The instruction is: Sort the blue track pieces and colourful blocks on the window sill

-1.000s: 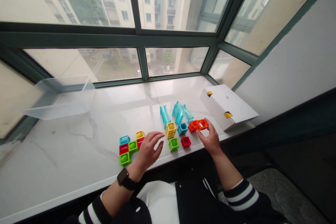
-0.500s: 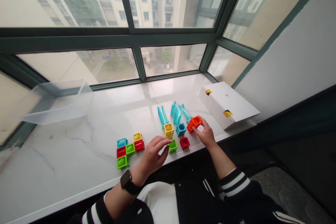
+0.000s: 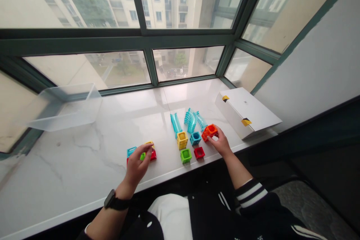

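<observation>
Left hand [image 3: 138, 160] shifted; orange block [image 3: 207, 132] in right grip [image 3: 221, 144].

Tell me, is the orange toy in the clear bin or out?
Out: the right hand grips the orange toy, away from the bin.

- Under the left grip [image 3: 137, 167], the near part of the block cluster is hidden; the red block [image 3: 127, 160] shows only as a sliver, and fingers cover some of the green block [image 3: 143, 156] and yellow block [image 3: 150, 144]. Whether they touch is unclear.
- At the right grip [image 3: 221, 143], the thumb masks some of the orange block [image 3: 209, 131].
- Just left of that grip, the orange block hides the near end of a turquoise track piece [image 3: 201, 120].
- Beyond the right grip, the mark [image 3: 245, 102] on the white box [image 3: 255, 110] is too small to read.
- Left of the left grip, the counter [image 3: 70, 165] leaves the picture.
</observation>
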Action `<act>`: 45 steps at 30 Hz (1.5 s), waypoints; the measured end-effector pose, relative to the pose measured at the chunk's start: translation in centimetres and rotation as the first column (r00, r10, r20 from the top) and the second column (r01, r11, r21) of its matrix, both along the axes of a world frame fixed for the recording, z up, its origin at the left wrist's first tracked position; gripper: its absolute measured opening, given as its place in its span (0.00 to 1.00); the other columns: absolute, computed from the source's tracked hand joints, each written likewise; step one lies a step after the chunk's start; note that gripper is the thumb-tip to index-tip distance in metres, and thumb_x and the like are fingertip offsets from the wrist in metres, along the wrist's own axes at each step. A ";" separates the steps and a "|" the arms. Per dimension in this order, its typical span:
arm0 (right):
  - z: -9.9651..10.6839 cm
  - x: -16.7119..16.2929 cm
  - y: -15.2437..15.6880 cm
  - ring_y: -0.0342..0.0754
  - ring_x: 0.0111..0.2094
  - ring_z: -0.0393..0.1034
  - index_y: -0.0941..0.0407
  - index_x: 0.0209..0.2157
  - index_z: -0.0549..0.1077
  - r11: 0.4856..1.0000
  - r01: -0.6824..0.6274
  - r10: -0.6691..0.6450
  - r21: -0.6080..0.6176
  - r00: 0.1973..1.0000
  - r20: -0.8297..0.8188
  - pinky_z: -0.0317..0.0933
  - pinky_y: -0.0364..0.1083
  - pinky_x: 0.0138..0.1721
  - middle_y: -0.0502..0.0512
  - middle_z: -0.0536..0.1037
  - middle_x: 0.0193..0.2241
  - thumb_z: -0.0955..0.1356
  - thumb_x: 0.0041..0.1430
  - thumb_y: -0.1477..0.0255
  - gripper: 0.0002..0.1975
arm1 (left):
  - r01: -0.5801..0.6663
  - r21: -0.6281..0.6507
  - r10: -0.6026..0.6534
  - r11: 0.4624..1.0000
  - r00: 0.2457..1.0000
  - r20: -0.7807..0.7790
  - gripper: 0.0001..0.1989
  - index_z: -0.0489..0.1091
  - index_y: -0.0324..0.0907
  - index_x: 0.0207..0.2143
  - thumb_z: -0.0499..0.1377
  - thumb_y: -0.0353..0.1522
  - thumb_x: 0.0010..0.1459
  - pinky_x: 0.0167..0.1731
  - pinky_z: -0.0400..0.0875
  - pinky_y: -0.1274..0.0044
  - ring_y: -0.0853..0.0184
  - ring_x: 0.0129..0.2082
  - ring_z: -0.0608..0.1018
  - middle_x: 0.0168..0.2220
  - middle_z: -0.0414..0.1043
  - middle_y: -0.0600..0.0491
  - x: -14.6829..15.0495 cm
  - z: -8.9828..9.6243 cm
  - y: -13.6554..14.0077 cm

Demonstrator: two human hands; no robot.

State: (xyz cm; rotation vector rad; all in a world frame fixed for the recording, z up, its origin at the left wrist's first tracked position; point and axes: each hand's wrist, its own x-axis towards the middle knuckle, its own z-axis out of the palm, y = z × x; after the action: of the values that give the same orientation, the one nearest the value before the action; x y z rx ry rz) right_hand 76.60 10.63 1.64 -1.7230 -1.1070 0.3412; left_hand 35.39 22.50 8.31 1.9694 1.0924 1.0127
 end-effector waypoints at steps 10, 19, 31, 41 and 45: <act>0.7 0.0 0.1 0.58 0.52 0.77 0.54 0.64 0.69 1.000 -0.012 0.012 -0.021 1.000 0.009 0.77 0.59 0.51 0.65 0.75 0.60 0.75 0.56 0.57 0.37 | -0.105 0.087 0.122 0.991 0.969 -0.216 0.16 0.76 0.45 0.50 0.56 0.42 0.68 0.56 0.72 0.60 0.54 0.51 0.79 0.48 0.80 0.47 -2.1 -1.8 1.6; 0.6 -0.2 -0.3 0.57 0.51 0.77 0.54 0.65 0.68 1.000 0.005 -0.005 -0.027 1.000 0.031 0.78 0.59 0.49 0.65 0.75 0.59 0.75 0.56 0.56 0.38 | -0.063 0.190 0.127 0.980 0.929 -0.347 0.15 0.75 0.46 0.51 0.55 0.39 0.67 0.58 0.68 0.57 0.51 0.53 0.76 0.51 0.77 0.45 -2.4 -5.4 1.8; 0.0 0.0 -0.2 0.60 0.53 0.76 0.57 0.65 0.67 0.999 0.025 -0.024 -0.024 0.999 0.035 0.75 0.62 0.54 0.67 0.75 0.59 0.74 0.56 0.57 0.38 | -0.054 0.219 0.127 0.974 0.933 -0.338 0.11 0.78 0.48 0.46 0.59 0.35 0.64 0.55 0.68 0.56 0.46 0.49 0.76 0.48 0.76 0.44 -2.0 -5.6 1.2; 1.4 -0.4 -1.0 0.63 0.57 0.73 0.55 0.68 0.63 0.996 0.061 -0.055 -0.064 0.995 0.087 0.72 0.64 0.56 0.70 0.70 0.64 0.75 0.54 0.50 0.46 | -0.032 0.238 0.130 0.971 0.904 -0.407 0.12 0.77 0.45 0.48 0.57 0.34 0.67 0.56 0.68 0.57 0.49 0.49 0.76 0.49 0.76 0.44 -2.0 -5.8 1.1; 4.5 -1.7 -2.4 0.63 0.61 0.70 0.54 0.69 0.61 0.985 0.147 -0.161 0.088 0.969 0.186 0.67 0.67 0.60 0.68 0.71 0.63 0.70 0.63 0.52 0.39 | -0.020 0.220 0.126 0.975 0.870 -0.476 0.12 0.77 0.46 0.48 0.56 0.34 0.67 0.57 0.67 0.58 0.53 0.46 0.76 0.43 0.78 0.47 -1.8 -5.7 1.1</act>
State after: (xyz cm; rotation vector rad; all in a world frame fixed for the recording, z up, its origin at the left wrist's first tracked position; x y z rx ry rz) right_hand 74.89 8.24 6.18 -1.7914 -1.0996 0.0364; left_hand 33.55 23.60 2.60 2.4564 1.3822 0.6989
